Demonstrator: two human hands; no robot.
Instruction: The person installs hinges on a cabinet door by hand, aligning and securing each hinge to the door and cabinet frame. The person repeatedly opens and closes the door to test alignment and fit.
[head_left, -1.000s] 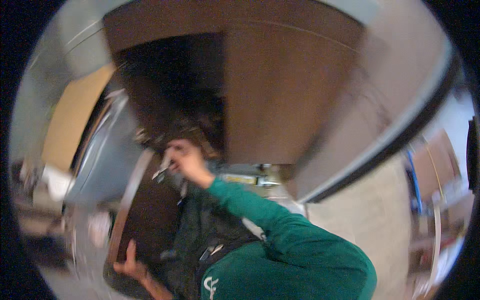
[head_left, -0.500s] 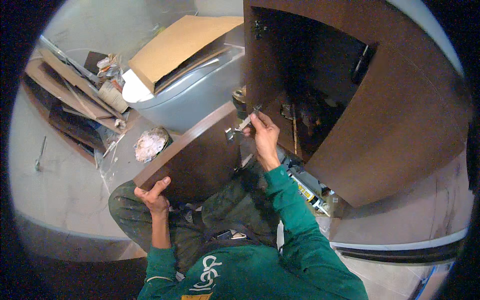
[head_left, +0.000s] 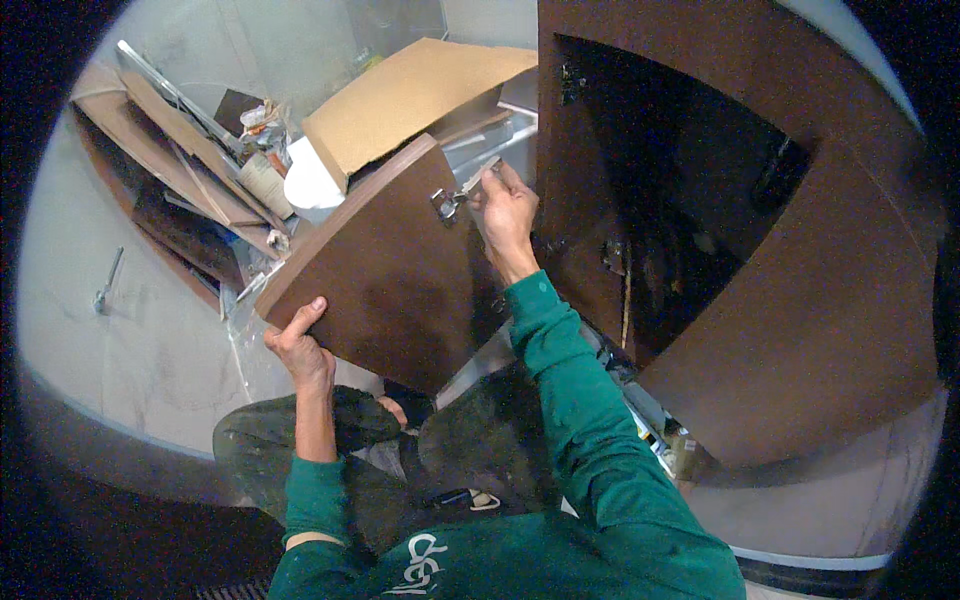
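A dark brown cabinet door [head_left: 385, 270] is held up at a tilt in front of me. My left hand [head_left: 305, 345] grips its lower left corner, with the thumb on the front face. A metal hinge [head_left: 446, 205] is fixed near the door's upper right edge. My right hand [head_left: 508, 215] pinches the hinge's arm, which points up and to the right. To the right of that hand stands a dark brown cabinet [head_left: 590, 235] with its front open. A hinge plate [head_left: 572, 84] shows high on its inner left side; much of the interior is too dark to make out.
Another brown door panel [head_left: 800, 330] stands swung out at the right. Behind the held door, a cardboard sheet [head_left: 410, 95] covers a pale rounded fixture. Wood offcuts [head_left: 170, 160] are piled at far left, and a thin metal tool [head_left: 108, 285] lies on the floor.
Both hands have raised the door, bringing it up and leftward against the background. It now hides the pinkish-white lump seen before on the floor. The view has shifted slightly.
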